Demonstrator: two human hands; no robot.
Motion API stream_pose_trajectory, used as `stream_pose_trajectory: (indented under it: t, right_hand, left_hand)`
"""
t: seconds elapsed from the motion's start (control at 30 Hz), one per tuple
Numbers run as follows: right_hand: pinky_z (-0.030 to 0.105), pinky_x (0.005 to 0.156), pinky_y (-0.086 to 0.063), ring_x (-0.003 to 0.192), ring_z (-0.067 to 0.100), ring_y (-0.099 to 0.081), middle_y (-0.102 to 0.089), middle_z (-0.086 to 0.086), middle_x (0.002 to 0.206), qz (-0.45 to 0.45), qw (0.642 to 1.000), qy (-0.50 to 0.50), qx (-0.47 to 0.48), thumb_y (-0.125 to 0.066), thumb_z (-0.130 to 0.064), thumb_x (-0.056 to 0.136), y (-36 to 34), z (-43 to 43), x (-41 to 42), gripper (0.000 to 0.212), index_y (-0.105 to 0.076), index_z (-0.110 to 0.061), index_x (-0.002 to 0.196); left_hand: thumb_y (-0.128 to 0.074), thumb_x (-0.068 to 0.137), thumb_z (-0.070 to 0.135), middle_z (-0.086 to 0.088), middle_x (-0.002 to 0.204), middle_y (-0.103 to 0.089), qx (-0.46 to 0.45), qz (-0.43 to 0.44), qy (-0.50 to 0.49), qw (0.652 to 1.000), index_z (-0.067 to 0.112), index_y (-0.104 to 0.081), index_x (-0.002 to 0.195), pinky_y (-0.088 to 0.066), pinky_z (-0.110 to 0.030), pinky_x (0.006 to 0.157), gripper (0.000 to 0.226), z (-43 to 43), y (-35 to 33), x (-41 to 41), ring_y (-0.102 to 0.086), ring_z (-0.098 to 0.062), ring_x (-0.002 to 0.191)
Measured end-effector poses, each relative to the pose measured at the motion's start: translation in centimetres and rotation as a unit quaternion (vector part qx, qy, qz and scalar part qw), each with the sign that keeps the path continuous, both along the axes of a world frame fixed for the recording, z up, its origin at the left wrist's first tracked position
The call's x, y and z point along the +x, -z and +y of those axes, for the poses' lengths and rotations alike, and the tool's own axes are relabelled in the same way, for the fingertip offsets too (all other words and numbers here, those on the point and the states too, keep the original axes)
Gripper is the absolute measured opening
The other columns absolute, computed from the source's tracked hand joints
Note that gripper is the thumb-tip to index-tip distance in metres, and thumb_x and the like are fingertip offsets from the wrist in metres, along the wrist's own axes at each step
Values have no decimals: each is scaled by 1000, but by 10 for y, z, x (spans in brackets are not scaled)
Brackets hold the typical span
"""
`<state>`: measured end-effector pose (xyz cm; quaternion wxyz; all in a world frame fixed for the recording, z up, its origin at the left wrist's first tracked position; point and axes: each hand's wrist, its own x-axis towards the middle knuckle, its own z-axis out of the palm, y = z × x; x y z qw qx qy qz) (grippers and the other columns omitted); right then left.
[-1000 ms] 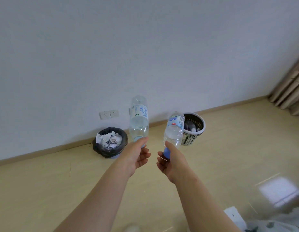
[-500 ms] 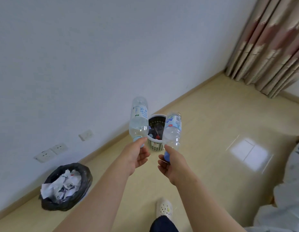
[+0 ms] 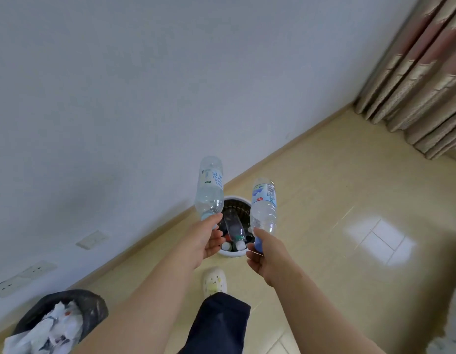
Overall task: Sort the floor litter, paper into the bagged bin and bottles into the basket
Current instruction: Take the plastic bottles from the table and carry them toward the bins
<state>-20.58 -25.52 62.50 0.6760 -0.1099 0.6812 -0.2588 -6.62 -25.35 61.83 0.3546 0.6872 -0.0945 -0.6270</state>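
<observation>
My left hand (image 3: 206,238) holds a clear plastic bottle (image 3: 209,190) by its neck, bottom end up. My right hand (image 3: 267,256) grips a second clear bottle with a blue and white label (image 3: 264,205) by its blue-capped neck, also upside down. Both bottles hang right above the white-rimmed basket (image 3: 234,254), which stands on the floor by the wall and holds several bottles (image 3: 233,227). The black-bagged bin (image 3: 76,307) full of crumpled paper (image 3: 55,328) sits at the lower left.
A white wall with sockets (image 3: 37,268) runs along the left. Beige curtains (image 3: 426,80) hang at the right. My foot in a white shoe (image 3: 214,281) stands just before the basket on the tan floor.
I have stepped closer to the basket, so it now lies directly under both bottles. The bagged bin has slid to the lower left corner. Both hands keep their hold.
</observation>
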Motion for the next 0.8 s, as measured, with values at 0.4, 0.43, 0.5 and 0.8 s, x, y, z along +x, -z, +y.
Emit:
stream_pose_trajectory:
  t: [0.4, 0.43, 0.5, 0.8]
  right_hand:
    - [29, 61, -46, 60, 17, -51, -55, 7, 75, 56, 987, -51, 143, -61, -30, 89, 104, -131, 8, 21, -53, -11, 82]
    - [30, 62, -46, 58, 17, -49, -54, 7, 73, 62, 984, -60, 159, -62, -29, 88, 111, -131, 6, 22, -53, -11, 81]
    - [29, 61, -46, 56, 17, -46, -51, 7, 70, 69, 975, -80, 195, -61, -28, 89, 133, -142, 3, 22, -52, -10, 80]
    - [23, 51, -42, 51, 14, -41, -51, 7, 73, 130, 929, -241, 249, -56, -30, 91, 232, -167, -19, 22, -53, -8, 88]
  left_hand:
    - [-56, 91, 39, 0, 73, -54, 164, -33, 80, 983, 13, -52, 82, -43, -22, 59, 27, -133, 99, 25, -55, -10, 62]
    - [-56, 91, 38, 0, 73, -55, 176, -37, 84, 980, 13, -52, 84, -43, -22, 59, 27, -132, 106, 25, -55, -10, 62]
    - [-57, 90, 36, -2, 73, -55, 201, -47, 92, 974, 14, -52, 83, -43, -23, 60, 25, -139, 129, 24, -55, -11, 62]
    - [-48, 94, 43, -4, 75, -54, 282, -63, 82, 954, 17, -49, 85, -39, -25, 60, 27, -146, 227, -6, -51, -15, 63]
